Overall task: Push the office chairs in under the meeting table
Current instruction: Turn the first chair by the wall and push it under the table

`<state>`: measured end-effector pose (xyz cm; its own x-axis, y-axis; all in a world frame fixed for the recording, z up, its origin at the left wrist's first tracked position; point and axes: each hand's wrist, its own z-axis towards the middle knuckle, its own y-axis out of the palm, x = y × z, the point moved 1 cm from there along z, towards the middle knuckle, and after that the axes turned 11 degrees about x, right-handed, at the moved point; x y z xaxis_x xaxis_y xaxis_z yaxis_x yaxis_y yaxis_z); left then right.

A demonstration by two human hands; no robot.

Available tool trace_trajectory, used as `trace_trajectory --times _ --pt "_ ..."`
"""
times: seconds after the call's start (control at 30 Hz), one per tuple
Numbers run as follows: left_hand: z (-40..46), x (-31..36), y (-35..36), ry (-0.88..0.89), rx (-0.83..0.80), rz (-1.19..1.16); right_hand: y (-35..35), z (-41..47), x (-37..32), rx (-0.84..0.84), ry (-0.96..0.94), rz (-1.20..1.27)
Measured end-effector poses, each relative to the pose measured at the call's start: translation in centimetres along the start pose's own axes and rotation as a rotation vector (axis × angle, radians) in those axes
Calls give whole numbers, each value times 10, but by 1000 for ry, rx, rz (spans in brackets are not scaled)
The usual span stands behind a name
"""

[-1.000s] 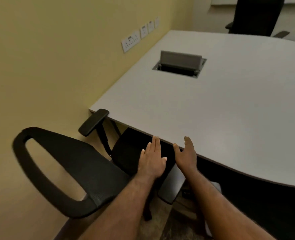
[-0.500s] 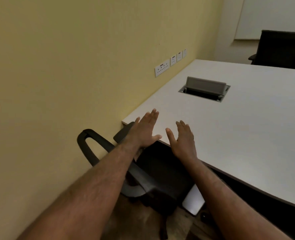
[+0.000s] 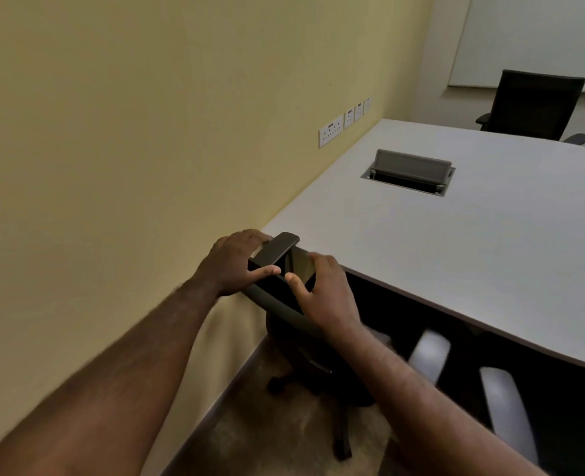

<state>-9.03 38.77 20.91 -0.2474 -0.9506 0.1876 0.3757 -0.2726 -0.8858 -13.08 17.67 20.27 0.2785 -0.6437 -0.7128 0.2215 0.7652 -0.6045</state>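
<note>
A black office chair [image 3: 277,304] stands at the near left corner of the light grey meeting table [image 3: 456,242], close to the yellow wall. Its armrest [image 3: 277,250] rises just at the table's corner. My left hand [image 3: 232,262] grips the top rim of the chair's backrest on the wall side. My right hand [image 3: 325,290] grips the same rim on the table side. The seat and wheeled base [image 3: 318,389] show dark below the table edge. A second black chair [image 3: 531,108] stands at the table's far side.
The yellow wall [image 3: 147,149] runs close along the left, with sockets [image 3: 332,134] above the table. An open cable box [image 3: 409,175] sits in the tabletop. Grey table legs [image 3: 497,400] stand under the near edge to the right. The floor below is brownish.
Both hands were open in the air above the chair; now they have closed on the backrest's top rim. The chair stands nearer the table corner, and my view has pulled back.
</note>
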Motion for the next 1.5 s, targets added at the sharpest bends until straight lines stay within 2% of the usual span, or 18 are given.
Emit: trace_trajectory --times 0.23,0.37,0.6,0.87,1.5 --pt "-32 -27 27 126 -125 3 33 -41 -10 -158 45 -331" --pt "-36 -26 47 119 -76 -24 35 -47 -8 -208 59 -529" --pt "-48 -19 57 99 5 -38 33 -52 -5 -206 71 -565" --pt "-77 23 57 65 112 13 4 -70 18 -193 23 -610" --pt "-165 83 26 -71 209 76 -46 -131 23 -354 -112 -518"
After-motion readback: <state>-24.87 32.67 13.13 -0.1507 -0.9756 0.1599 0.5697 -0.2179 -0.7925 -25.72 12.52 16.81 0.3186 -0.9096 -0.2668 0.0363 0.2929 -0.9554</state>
